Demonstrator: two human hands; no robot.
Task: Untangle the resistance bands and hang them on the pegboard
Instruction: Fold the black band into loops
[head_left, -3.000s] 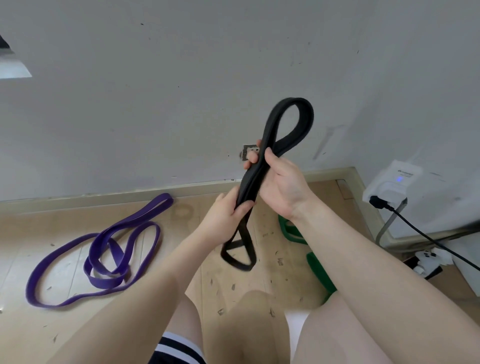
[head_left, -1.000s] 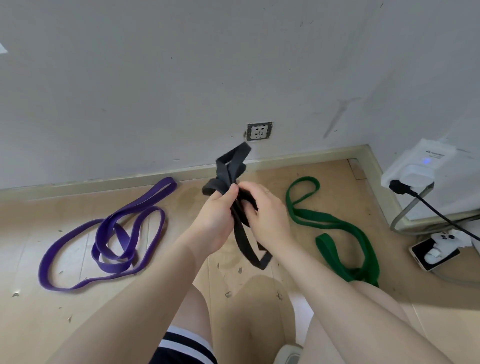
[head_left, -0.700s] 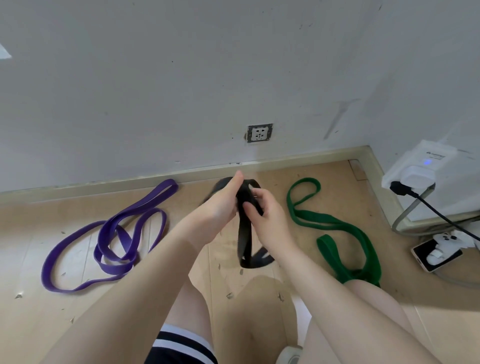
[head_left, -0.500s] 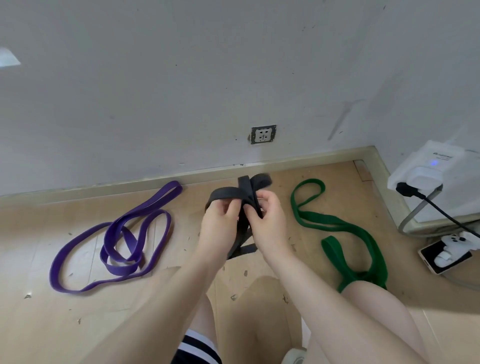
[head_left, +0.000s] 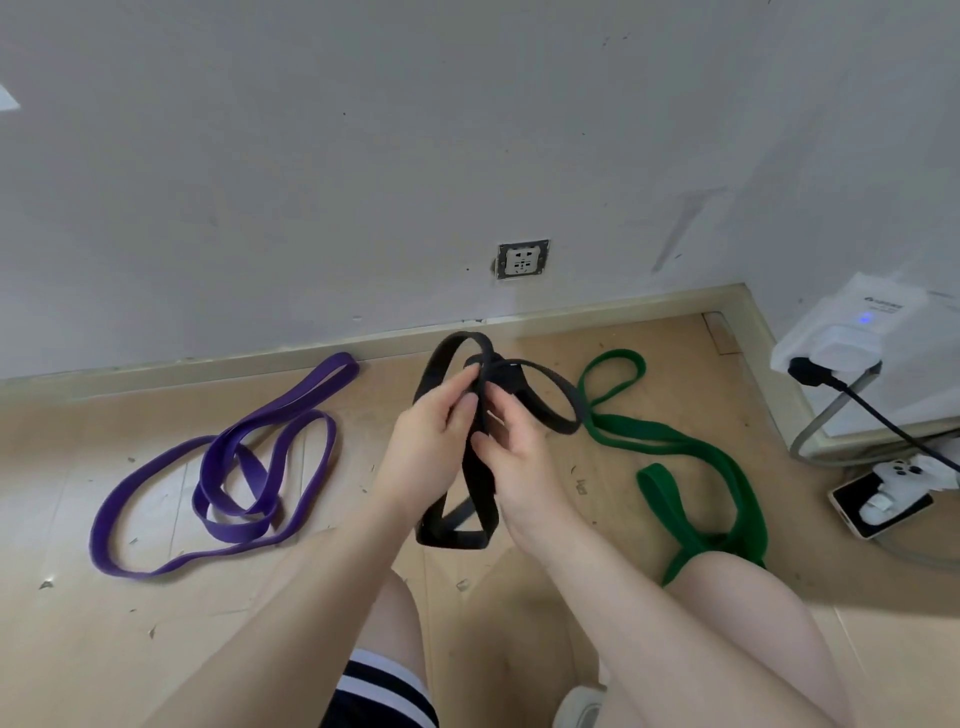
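**Both hands pinch the black band**

Fingers of the left hand (head_left: 434, 436) and right hand (head_left: 514, 457) curl round the black band (head_left: 480, 488), pinching its crossed middle. Loops stand up at 12 and 2 o'clock; another hangs at 6. On the floor (head_left: 104, 649), the purple band (head_left: 228, 467) lies at 9 o'clock, the green band (head_left: 675, 447) at 3, both well apart from the hands.

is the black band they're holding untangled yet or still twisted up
Still twisted. The black band crosses itself into several loops where the left hand and right hand grip it.
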